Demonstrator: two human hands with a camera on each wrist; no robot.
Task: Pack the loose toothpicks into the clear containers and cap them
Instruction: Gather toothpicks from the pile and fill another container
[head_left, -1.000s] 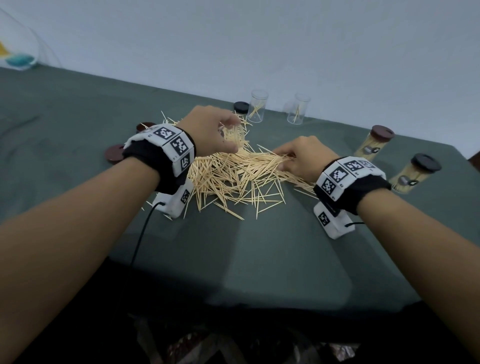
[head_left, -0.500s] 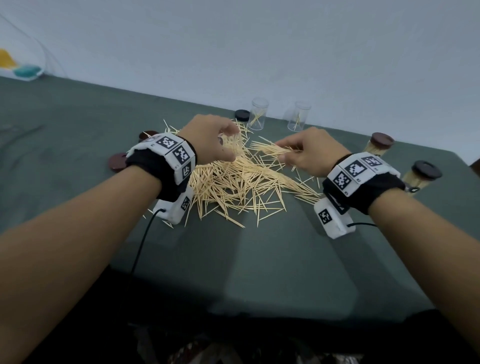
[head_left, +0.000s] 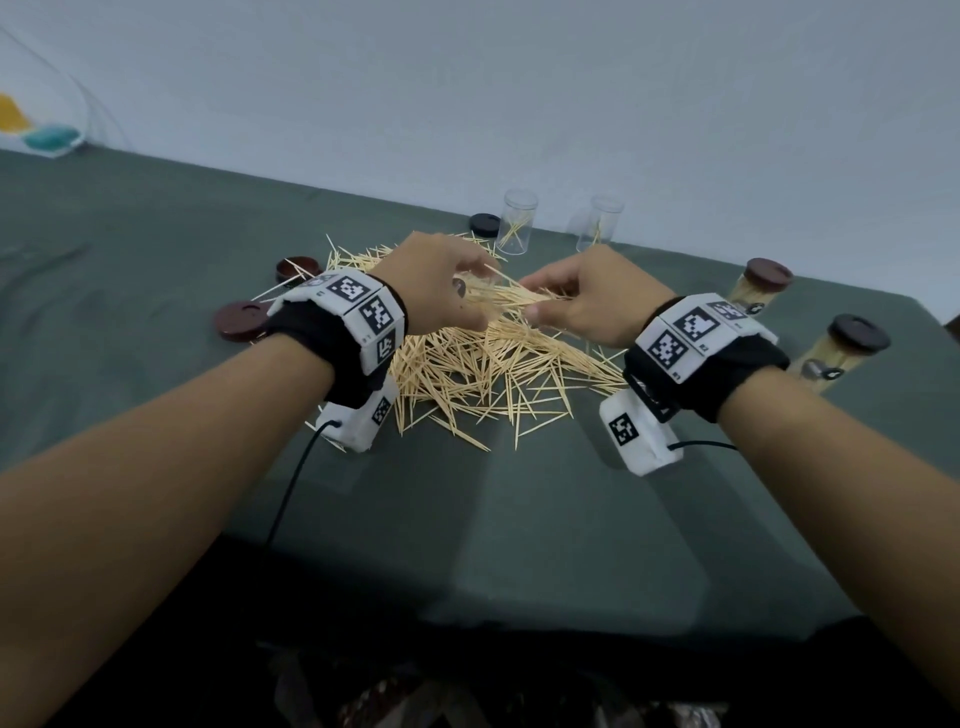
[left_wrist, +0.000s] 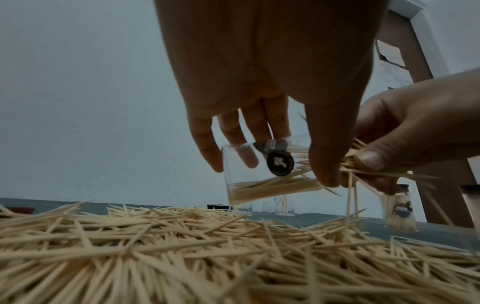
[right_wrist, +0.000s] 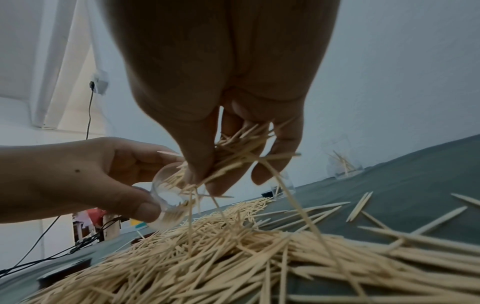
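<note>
While the left hand (left_wrist: 262, 86) grips a clear container (left_wrist: 262, 174) tilted sideways, mouth toward the right hand (right_wrist: 223, 82), whose fingers (right_wrist: 285, 144) pinch a toothpick bundle (right_wrist: 233, 156) at its rim, presumably so it slides in lengthwise.

held container (head_left: 470, 291) mostly hidden behind the left hand (head_left: 431, 291) in the head view, toothpick pile (right_wrist: 233, 257) blurred close up, far container's (right_wrist: 344, 166) contents unclear

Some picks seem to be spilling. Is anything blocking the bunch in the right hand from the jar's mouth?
Nothing visible does. The left hand holds the jar tilted, with its open mouth facing the bunch pinched in the right hand; tips already poke inside.
</note>
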